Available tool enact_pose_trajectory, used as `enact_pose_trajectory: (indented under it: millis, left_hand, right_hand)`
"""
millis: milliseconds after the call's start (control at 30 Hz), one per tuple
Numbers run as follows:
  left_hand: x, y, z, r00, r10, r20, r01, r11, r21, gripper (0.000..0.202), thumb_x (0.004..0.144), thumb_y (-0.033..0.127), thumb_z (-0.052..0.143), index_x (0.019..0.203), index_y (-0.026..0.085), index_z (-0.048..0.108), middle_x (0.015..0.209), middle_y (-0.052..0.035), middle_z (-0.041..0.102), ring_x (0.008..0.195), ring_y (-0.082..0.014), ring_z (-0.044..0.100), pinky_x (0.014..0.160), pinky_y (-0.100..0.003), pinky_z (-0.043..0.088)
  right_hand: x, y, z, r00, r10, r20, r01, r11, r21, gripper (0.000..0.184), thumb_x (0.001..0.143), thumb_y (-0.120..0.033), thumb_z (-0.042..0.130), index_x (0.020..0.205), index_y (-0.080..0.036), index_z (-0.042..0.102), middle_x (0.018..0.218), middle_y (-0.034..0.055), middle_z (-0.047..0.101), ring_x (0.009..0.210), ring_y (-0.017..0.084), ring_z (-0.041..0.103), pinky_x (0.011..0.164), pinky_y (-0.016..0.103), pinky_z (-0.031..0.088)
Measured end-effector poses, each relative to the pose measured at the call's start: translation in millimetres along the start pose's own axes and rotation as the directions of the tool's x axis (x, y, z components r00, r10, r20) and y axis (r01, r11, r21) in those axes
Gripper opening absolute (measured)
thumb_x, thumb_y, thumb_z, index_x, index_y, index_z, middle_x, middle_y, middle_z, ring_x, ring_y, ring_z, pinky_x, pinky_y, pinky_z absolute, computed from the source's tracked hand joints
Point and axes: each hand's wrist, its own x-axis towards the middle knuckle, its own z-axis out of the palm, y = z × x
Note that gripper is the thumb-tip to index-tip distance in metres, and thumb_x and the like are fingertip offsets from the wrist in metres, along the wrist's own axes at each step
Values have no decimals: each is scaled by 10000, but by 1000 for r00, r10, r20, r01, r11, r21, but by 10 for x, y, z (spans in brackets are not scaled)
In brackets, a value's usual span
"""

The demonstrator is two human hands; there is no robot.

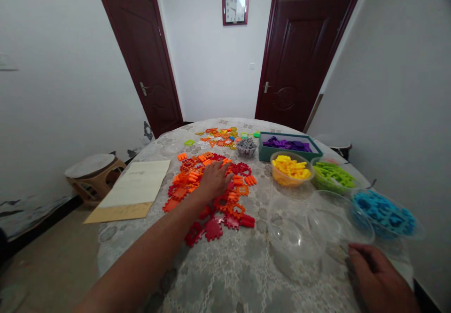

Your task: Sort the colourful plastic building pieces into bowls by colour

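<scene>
My left hand [214, 181] reaches over a spread pile of orange and red plastic building pieces [214, 228], its fingers stretched out and touching the far part of the pile. Many pieces are flat with toothed edges; some are small ribbed blocks. At the lower right, my right hand [382, 277] rests low with curled fingers, close to a clear plastic bowl [340, 219]. What its fingers hold, if anything, is hidden. A second clear bowl [296, 238] stands to the left of that one.
A bowl of yellow pieces [291, 167], a bowl of green pieces [333, 174] and a bowl of blue pieces [385, 212] line the right side. Behind are a box of purple pieces [291, 146] and a bowl of grey pieces [246, 147]. Papers [136, 181] lie left.
</scene>
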Motion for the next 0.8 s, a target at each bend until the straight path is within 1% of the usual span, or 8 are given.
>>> enact_pose_trajectory:
  millis: [133,267,367,467,533,600,700,800]
  left_hand:
    - [280,-100,174,989,-48,140,46,999,14,544,1042,573,445,1496,303,577,1629,-136,479,1468,-387,452,1193,-624,335]
    - [447,-93,316,983,-65,174,65,998,4,595,1031,621,431,1544,336,527,1629,-134,483,1502,-391,410,1183,-644,332]
    - [465,-24,337,980,-78,185,79,997,4,649,1024,645,425,1587,325,474,1660,-159,437,1528,-411,366,1177,-677,313]
    - [345,89,311,982,-72,177,71,997,10,678,1019,666,415,1595,309,463,1682,-168,401,1543,-431,335,1189,-714,260]
    - [196,153,287,986,-29,163,28,1000,6,682,1018,679,405,1597,322,459,1696,-153,385,1546,-437,330,1201,-728,229]
    - [27,173,258,985,18,172,-18,1000,-4,670,1022,687,380,1588,341,471,1697,-138,390,1542,-443,337,1194,-741,240]
    - [-186,109,181,974,53,219,-54,999,-1,609,1046,652,348,1538,345,533,1675,-121,430,1532,-425,367,1179,-706,312]
    - [-334,19,48,974,58,218,-64,998,23,551,1062,593,371,1491,319,581,1642,-119,477,1502,-386,428,1188,-637,357]
  right_hand:
    - [-16,-57,-5,1000,24,-3,-23,1000,14,463,884,-632,520,1099,-274,720,1029,85,789,887,348,735,759,442,540]
    - [-30,-118,-10,999,33,-4,-33,999,28,465,861,-640,523,1070,-273,717,999,75,792,867,332,730,758,421,541]
    - [-43,-151,-17,999,40,-10,-40,999,31,462,848,-648,522,1045,-276,713,992,70,794,870,329,730,758,410,540]
    - [-60,-173,-21,999,27,-22,-26,999,34,427,860,-617,522,1028,-277,717,980,66,794,854,316,727,746,392,537]
    - [-70,-181,-20,1000,7,-29,-6,1000,31,414,874,-604,521,1026,-275,721,967,65,792,825,306,721,721,381,532]
    - [-76,-184,-16,999,-10,-33,11,999,33,420,881,-605,522,1031,-268,721,968,70,791,813,305,720,710,383,528]
    - [-81,-182,-10,999,-19,-31,21,998,56,431,879,-604,524,1047,-260,723,995,74,789,838,308,726,737,394,530]
    - [-85,-175,-6,1000,-15,-26,17,998,59,435,878,-601,521,1061,-264,727,985,66,784,837,304,721,744,395,522]
